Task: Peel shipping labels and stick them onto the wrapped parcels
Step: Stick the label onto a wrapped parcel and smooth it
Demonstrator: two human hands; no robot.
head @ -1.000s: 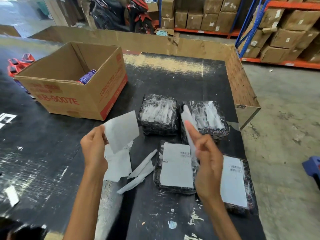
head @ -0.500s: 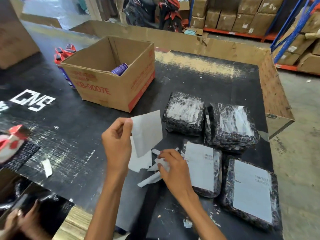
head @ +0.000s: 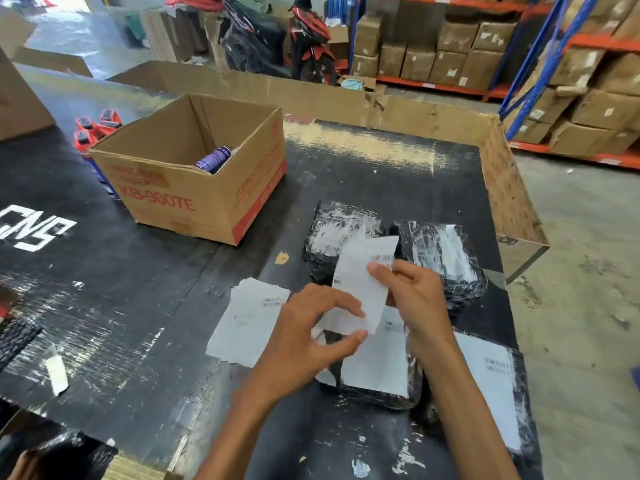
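Label [head: 360, 289] now pinched by both hands: left [head: 311, 334] at bottom edge, right [head: 412, 296] dropped strips, gripping top.

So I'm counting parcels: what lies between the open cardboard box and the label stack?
Nothing: the head view shows only bare black tabletop between the cardboard box and label stack.

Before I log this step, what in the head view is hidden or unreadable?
- Label text: too small, blurred.
- Near labelled parcel: partly hidden by left hand and right hand.
- Rightmost parcel: partly behind the right forearm.
- Cardboard box contents: front wall hides most.
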